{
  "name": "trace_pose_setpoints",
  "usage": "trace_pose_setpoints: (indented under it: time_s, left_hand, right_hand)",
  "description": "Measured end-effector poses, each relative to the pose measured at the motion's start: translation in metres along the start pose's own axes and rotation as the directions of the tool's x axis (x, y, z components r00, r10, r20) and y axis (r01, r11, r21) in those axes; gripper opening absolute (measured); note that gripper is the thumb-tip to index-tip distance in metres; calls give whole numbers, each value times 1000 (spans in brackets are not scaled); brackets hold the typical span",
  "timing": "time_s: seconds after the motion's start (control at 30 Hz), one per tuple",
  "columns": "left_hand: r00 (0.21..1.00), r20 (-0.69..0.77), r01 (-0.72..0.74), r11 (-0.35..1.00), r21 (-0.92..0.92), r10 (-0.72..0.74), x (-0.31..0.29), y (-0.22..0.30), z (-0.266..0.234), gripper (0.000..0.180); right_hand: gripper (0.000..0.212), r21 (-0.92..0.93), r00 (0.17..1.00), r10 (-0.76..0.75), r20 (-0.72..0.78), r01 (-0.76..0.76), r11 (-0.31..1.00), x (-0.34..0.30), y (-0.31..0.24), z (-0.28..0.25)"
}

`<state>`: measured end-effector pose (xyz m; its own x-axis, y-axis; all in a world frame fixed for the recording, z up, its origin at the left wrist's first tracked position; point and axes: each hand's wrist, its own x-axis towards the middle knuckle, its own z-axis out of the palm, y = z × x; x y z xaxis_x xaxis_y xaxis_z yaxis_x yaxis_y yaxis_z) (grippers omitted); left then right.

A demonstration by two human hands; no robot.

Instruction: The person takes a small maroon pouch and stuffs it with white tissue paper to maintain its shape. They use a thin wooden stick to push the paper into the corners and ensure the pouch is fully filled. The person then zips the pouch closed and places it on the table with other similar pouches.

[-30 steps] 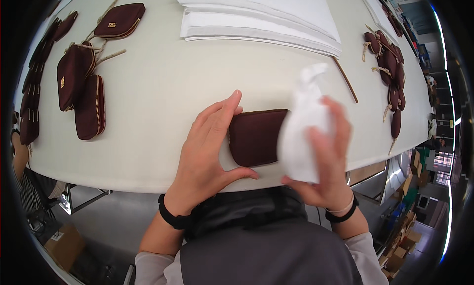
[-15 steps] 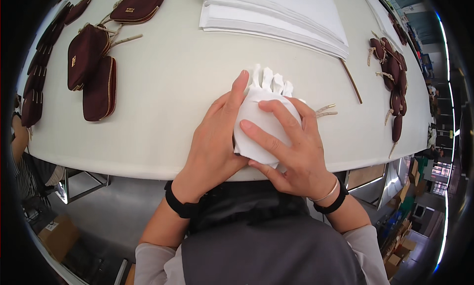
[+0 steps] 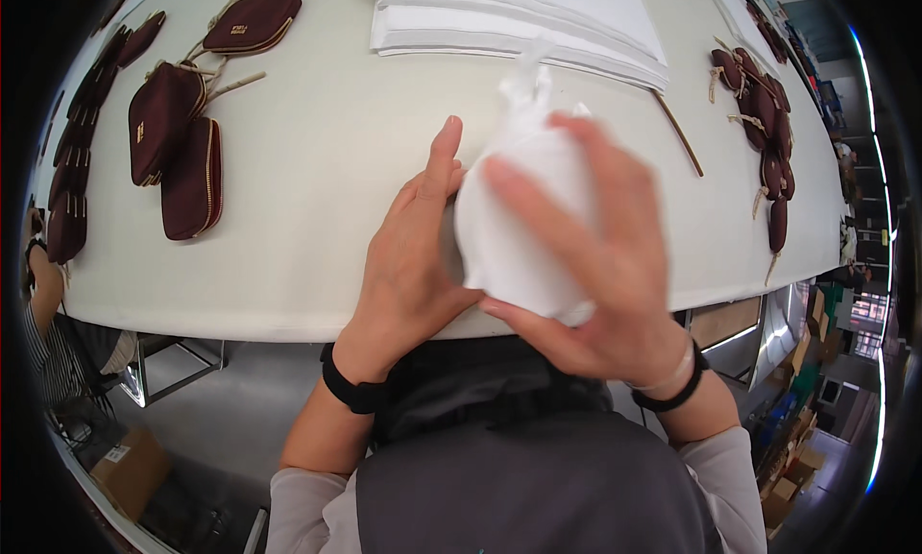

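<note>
A rounded bundle wrapped in white tissue paper is held just above the table's near edge, its twisted paper end pointing away from me. My right hand, smeared by motion, grips it from the right, fingers over the top and thumb at the lower edge. At its left side stands my left hand, fingers stretched upward and thumb tip close to the bundle's bottom corner. A narrow gap shows between the left palm and the paper. What lies inside the wrapping is hidden.
Maroon zip pouches with cord straps lie at the left, beside a row of more pouches. White paper sheets are stacked at the back, a brown stick by them. Several small maroon pouches are heaped right.
My right hand and the bundle's twisted end have moved slightly up and to the right. The left hand's hold has loosened. The cord ends beside the bundle are out of sight.
</note>
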<state>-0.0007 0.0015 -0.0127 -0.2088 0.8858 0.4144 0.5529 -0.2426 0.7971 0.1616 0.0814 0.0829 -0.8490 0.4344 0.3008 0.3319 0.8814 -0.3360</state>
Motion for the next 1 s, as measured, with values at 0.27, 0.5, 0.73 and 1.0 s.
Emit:
trace_pose_setpoints:
  time_s: [0.27, 0.5, 0.73, 1.0]
  left_hand:
    - [999, 9, 41, 999, -25, -41, -1, 3, -3, 123]
    - [996, 68, 57, 998, -28, -55, 5, 6, -1, 134]
    - [985, 151, 75, 994, 80, -87, 5, 12, -5, 139]
    - [983, 161, 64, 988, 140, -86, 4, 11, -5, 135]
  right_hand:
    - [71, 79, 995, 27, -99, -19, 997, -6, -2, -5]
    - [74, 137, 990, 141, -10, -138, 981, -31, 21, 1]
    - [89, 469, 820, 465, -333, -284, 836, -49, 44, -61]
    - [79, 229, 949, 235, -212, -186, 956, -55, 54, -47]
